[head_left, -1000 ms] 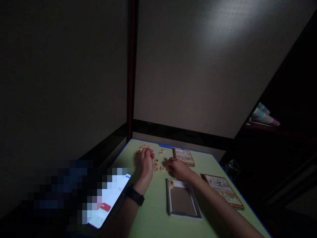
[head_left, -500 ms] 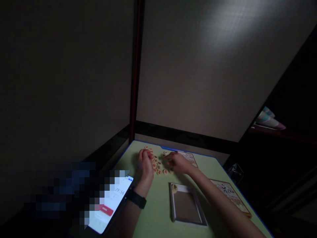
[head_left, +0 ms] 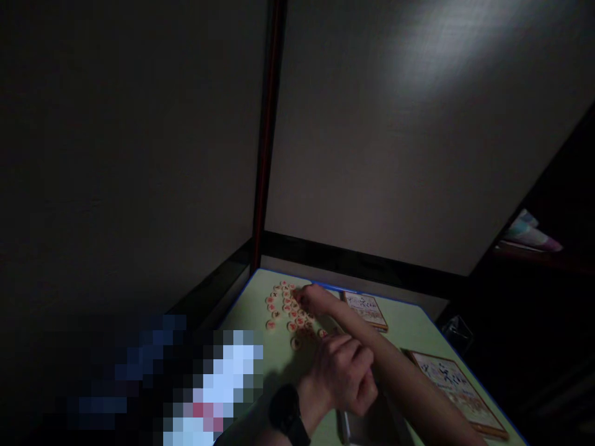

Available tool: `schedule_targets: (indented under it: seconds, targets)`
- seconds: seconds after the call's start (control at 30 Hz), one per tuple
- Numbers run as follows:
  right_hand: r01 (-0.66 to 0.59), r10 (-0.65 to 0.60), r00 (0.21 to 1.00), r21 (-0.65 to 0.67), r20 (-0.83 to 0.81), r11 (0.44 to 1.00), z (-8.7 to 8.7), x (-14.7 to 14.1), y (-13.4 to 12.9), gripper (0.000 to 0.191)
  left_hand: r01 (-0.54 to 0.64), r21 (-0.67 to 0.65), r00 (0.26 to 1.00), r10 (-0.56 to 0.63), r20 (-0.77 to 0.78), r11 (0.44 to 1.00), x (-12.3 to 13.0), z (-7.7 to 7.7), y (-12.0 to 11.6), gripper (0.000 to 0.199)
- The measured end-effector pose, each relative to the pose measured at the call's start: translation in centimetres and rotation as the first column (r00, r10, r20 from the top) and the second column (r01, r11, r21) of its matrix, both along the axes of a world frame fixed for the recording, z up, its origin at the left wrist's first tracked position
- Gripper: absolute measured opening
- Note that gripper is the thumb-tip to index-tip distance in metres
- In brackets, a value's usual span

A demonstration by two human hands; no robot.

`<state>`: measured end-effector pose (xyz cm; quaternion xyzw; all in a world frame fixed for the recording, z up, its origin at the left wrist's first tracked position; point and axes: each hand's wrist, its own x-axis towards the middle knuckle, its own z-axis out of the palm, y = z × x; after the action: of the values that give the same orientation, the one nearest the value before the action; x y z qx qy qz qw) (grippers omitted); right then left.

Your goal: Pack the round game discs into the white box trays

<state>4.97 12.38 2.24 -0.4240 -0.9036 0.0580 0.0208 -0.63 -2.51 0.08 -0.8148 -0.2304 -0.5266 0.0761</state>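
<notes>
Round game pieces (head_left: 287,306) with red or dark characters lie in a loose cluster on the pale green table (head_left: 251,347). At the right side of the cluster, my right hand (head_left: 314,300) reaches down with bent fingers among the pieces; its fingertips are too dark to show whether they hold one. My left hand (head_left: 348,371), with a black watch on the wrist, is curled above the shallow open box (head_left: 367,427) and hides most of it. What its closed fingers hold, if anything, is hidden.
Two flat boxes with printed lids lie on the right: a small one (head_left: 365,310) near the back and a larger one (head_left: 455,390) near the right edge. A bright, pixelated screen (head_left: 223,384) is at lower left. Walls stand behind the table.
My left hand has moved from the pieces towards me and right, over the open box. My right hand has shifted slightly left and back. The view has moved a little.
</notes>
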Motion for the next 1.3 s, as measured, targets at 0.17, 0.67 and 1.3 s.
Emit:
schedule_targets:
  seconds: [0.17, 0.67, 1.3]
  targets:
    - [0.026, -0.026, 0.999, 0.029, -0.021, 0.999, 0.6, 0.7, -0.6, 0.03, -0.003, 0.092, 0.999, -0.001, 0.04, 0.996, 0.9, 0.0, -0.3, 0.002]
    - [0.03, -0.03, 1.0, -0.044, 0.008, 0.999, 0.7, 1.8, -3.4, 0.023, 0.01, 0.142, 0.993, -0.027, 0.119, 0.99, 0.9, 0.4, -0.6, 0.01]
    - [0.164, -0.038, 0.849, 0.195, -0.527, 0.967, 2.8, 7.8, -8.9, 0.018, 0.622, -0.679, 0.599, 0.32, 0.734, 0.39, -0.2, -0.1, 4.4, 0.023]
